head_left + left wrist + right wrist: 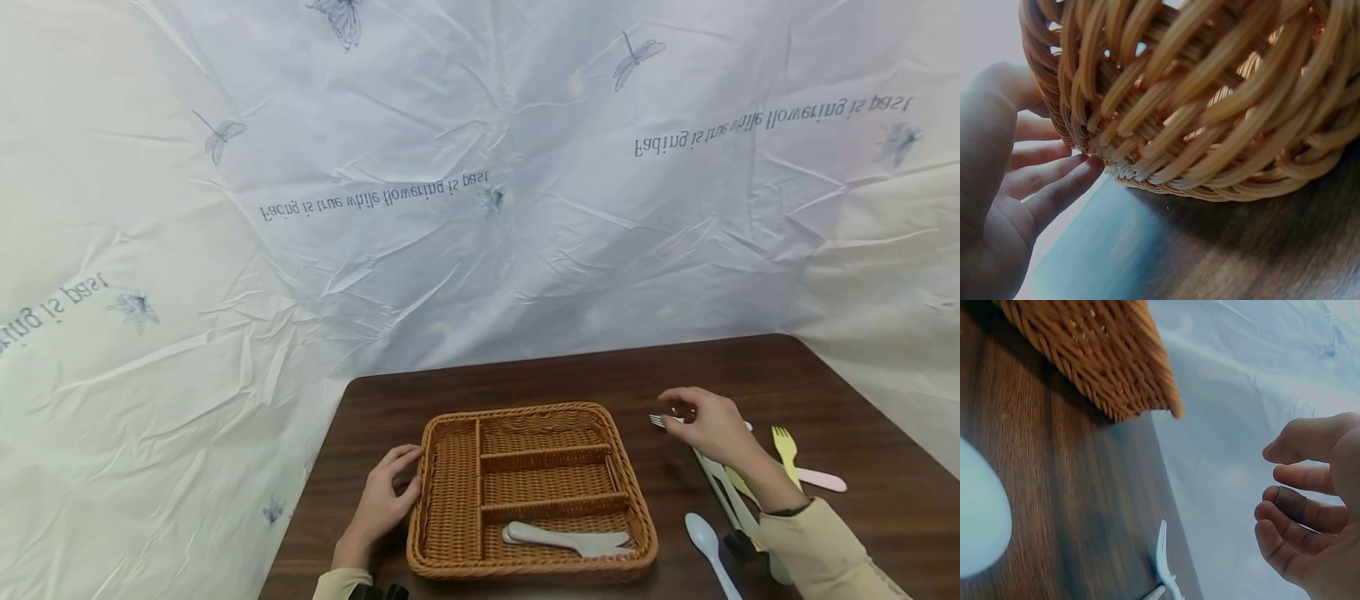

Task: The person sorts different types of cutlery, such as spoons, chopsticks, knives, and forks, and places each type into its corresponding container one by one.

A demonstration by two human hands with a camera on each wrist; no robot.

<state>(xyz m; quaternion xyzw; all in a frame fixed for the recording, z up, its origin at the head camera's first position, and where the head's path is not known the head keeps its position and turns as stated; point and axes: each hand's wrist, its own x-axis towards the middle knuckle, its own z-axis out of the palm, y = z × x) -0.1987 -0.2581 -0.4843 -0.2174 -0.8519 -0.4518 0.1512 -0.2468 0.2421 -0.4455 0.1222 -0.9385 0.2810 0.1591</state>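
A brown wicker basket (452, 500) sits on the table, split by dividers into one long left compartment and three to its right. Pale grey plastic knives (562, 537) lie in its front right compartment. My left hand (384, 496) rests at the basket's left side; in the left wrist view extended fingertips (1088, 167) touch the woven wall. To the right of the basket, my right hand (712, 425) hovers over a white fork (657, 420) with fingers loosely bent. Nothing shows between its thumb and fingers (1300, 478) in the right wrist view.
Near the right forearm lie a yellow fork (785, 446), a pink handle (821, 479), a light blue spoon (702, 533) and pale green cutlery (738, 504), partly under the sleeve. A white printed sheet (525, 250) hangs behind the dark wooden table (405, 387).
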